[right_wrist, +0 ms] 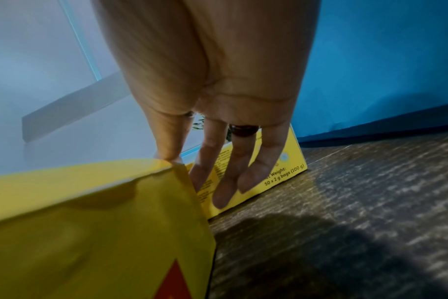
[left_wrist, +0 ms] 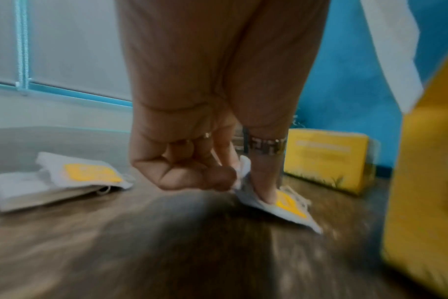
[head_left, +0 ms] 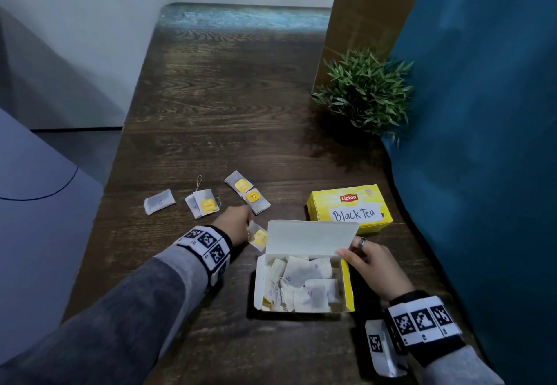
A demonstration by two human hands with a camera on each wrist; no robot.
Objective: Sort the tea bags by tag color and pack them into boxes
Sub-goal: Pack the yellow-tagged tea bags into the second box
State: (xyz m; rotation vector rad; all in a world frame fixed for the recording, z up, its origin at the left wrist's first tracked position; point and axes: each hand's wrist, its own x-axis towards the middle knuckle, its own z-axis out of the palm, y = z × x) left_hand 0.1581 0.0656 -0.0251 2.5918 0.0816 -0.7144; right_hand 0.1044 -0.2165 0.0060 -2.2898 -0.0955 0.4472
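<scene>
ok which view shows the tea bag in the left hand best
Left wrist: the tea bag and pinching left hand fill it, though blurred. Head shows it small beside the open box. Right wrist misses it.

My left hand (head_left: 235,223) pinches a tea bag (head_left: 258,237) just left of the open box (head_left: 346,282), low over the table (head_left: 211,113). My right hand (head_left: 373,264) holds the raised lid (head_left: 310,238) at its right corner, on the box's far right side. Inside the box, between my hands, lies a heap of tea bags (head_left: 304,282). Beyond my right hand, just behind the lid, stands the closed Black Tea box (head_left: 349,206). Beyond my left hand lie two overlapping tea bags (head_left: 247,191); farther left of them a second pair (head_left: 202,202), then a single tea bag (head_left: 159,201). Far beyond my right hand sits a potted plant (head_left: 364,92).
</scene>
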